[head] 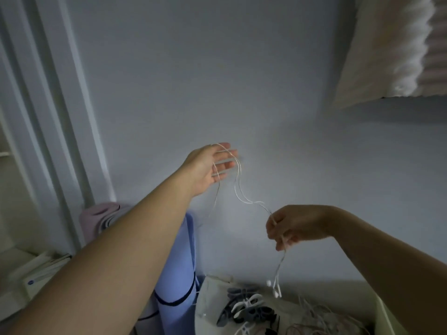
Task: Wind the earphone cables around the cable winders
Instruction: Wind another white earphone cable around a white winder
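Head view: a smooth blue-grey wall (193, 81) fills the room ahead, with a white door frame (60, 105) at left and a pale worktop (343, 296) low down. My left hand (210, 165) has its grip apart, and the thin white earphone cable (238, 187) drapes over the straight fingers. My right hand (292, 226) pinches the same cable lower down. Its earbuds (275, 287) dangle above grey and white plastic cable winders (249, 308), which lie beside a tangled cable heap (321, 321). Fluffy fabric (391, 44) hangs at top right.

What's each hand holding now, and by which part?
One white earphone cable. The right hand pinches it above the dangling earbuds; the left hand, fingers straight, only carries its draped loops.
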{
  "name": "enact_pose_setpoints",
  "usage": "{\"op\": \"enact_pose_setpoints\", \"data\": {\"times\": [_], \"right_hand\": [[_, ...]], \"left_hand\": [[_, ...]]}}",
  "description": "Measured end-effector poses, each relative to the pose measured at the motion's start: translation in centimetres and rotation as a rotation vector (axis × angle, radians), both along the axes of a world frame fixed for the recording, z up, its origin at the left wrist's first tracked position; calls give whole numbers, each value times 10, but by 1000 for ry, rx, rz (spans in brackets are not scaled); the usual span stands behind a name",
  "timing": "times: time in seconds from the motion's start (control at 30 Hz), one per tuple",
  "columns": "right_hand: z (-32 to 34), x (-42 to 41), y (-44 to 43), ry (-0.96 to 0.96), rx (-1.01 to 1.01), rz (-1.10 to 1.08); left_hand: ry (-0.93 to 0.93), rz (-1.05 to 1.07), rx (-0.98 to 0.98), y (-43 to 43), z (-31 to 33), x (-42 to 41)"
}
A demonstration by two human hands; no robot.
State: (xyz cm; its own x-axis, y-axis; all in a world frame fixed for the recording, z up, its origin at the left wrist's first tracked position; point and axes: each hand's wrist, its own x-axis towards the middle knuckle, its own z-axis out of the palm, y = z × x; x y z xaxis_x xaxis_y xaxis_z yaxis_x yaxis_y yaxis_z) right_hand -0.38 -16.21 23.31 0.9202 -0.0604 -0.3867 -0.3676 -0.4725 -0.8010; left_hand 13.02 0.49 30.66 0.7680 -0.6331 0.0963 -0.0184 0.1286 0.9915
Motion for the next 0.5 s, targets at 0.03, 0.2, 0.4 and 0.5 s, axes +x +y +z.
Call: {"op": "enact_pose_setpoints", "data": {"times": [0.03, 0.2, 0.4, 0.5], "right_hand": [[4, 0, 1, -53, 13, -16], [33, 3, 5, -313, 176, -181], [54, -2, 9, -474, 143, -274], [53, -2, 14, -486, 283, -319]], "left_hand": [[-27, -3, 2, -4, 7, -4], [-306, 135, 128, -28, 41, -17], [-277, 130, 409, -27, 10, -4], [-149, 15, 430, -17, -32, -5]]}}
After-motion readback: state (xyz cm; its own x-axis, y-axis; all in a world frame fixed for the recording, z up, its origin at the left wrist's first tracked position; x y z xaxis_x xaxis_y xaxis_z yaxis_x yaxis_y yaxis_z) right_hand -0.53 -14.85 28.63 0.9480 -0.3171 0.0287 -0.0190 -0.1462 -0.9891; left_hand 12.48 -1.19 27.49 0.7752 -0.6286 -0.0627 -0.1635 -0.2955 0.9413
